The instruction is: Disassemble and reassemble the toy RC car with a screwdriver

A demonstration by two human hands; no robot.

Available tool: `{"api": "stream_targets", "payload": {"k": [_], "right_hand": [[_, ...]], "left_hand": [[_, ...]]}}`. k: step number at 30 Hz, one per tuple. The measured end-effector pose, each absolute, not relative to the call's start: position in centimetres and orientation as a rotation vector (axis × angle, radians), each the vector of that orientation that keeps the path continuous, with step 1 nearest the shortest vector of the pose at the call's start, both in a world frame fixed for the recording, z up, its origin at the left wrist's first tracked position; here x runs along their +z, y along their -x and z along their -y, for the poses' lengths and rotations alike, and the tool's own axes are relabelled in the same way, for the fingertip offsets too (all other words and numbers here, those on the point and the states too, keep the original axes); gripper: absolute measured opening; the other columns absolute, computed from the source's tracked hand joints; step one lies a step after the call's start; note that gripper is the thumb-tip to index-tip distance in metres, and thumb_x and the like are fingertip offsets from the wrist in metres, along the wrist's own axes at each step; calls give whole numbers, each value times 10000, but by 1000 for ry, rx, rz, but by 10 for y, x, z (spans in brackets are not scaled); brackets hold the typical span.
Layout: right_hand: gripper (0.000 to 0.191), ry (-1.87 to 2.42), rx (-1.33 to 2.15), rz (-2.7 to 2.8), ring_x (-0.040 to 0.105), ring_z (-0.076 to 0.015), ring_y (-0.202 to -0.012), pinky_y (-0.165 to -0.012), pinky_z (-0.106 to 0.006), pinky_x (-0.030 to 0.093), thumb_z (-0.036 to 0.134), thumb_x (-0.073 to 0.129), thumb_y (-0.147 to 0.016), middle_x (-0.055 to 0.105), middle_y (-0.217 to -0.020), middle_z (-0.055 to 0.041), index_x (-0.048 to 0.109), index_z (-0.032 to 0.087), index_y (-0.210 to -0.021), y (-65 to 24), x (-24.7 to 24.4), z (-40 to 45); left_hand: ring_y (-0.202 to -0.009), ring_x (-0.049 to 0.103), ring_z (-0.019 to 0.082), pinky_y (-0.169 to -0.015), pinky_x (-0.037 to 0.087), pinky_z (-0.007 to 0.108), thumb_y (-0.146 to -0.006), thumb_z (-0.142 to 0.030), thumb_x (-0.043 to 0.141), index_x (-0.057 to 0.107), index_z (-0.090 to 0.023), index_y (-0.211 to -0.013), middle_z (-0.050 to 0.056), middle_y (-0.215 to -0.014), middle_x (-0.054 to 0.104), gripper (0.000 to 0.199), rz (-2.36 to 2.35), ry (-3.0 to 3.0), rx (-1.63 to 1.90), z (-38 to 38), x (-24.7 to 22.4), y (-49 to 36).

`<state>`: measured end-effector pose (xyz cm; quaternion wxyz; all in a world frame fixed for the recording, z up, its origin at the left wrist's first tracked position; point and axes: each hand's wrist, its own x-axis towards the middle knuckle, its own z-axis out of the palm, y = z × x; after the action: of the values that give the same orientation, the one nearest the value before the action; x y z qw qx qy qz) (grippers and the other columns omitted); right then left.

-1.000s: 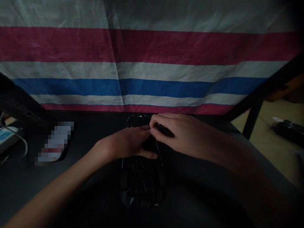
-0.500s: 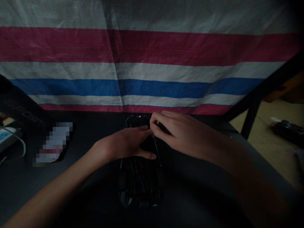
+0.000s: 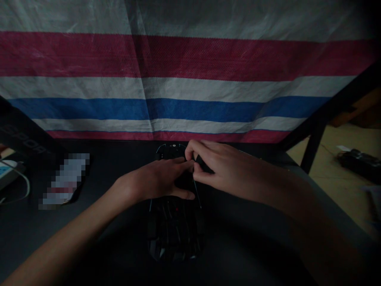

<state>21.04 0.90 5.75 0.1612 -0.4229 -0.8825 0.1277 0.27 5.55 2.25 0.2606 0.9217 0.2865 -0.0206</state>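
A dark toy car (image 3: 175, 230) lies lengthwise on the black table in front of me, its wheel-like blocks at the near end and a rounded far end. My left hand (image 3: 156, 178) rests palm down across its middle, fingers stretched to the right and thumb apart. At the car's right side, near the far end, my right hand (image 3: 214, 161) is curled with thumb and index finger drawn together by my left fingertips. Whatever is between those right fingers is too dark and hidden to make out. The car's middle is covered by my left hand.
A blurred-out phone-like slab (image 3: 65, 178) lies on the black table (image 3: 119, 246) to the left. Beyond it are a white power strip (image 3: 10, 174) and cable. A striped tarpaulin (image 3: 190, 91) hangs behind the table. At right, a dark frame bar (image 3: 312, 149) stands by the table edge.
My right thumb and index finger have shifted slightly against the car's side and my left fingertips. My left hand stays in place on the car; the view has moved a little.
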Motion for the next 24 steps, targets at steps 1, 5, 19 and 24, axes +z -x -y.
{"api": "stream_targets", "payload": {"k": [1, 5, 19, 24], "right_hand": [[125, 1210, 374, 2521, 629, -168, -878, -756, -307, 399, 151, 545, -931, 681, -989, -19, 541, 214, -1039, -211, 59, -8], [113, 1294, 262, 2524, 650, -168, -783, -670, -319, 349, 248, 495, -1022, 715, -887, -5, 603, 223, -1044, -208, 57, -8], [166, 1240, 209, 2521, 669, -192, -947, -786, -316, 432, 192, 534, -976, 717, -1077, -57, 563, 193, -1139, -218, 48, -13], [157, 1409, 53, 2541, 669, -206, -756, -659, -337, 363, 276, 472, -1033, 710, -844, -34, 599, 195, -1079, -213, 50, -11]], "left_hand": [[-1211, 670, 296, -991, 493, 363, -907, -565, 714, 580, -215, -1392, 104, -1433, 631, 614, -776, -2495, -49, -55, 23, -3], [-1247, 655, 299, -1027, 479, 369, -899, -569, 721, 571, -208, -1413, 107, -1425, 642, 646, -786, -2499, -43, -56, 20, -2], [-1229, 663, 305, -1026, 475, 375, -896, -599, 704, 520, -231, -1464, 122, -1469, 607, 702, -790, -2518, -59, -56, 21, -2], [-1288, 632, 308, -1070, 456, 383, -896, -599, 705, 491, -242, -1500, 119, -1504, 583, 733, -785, -2524, -62, -56, 21, -1]]}}
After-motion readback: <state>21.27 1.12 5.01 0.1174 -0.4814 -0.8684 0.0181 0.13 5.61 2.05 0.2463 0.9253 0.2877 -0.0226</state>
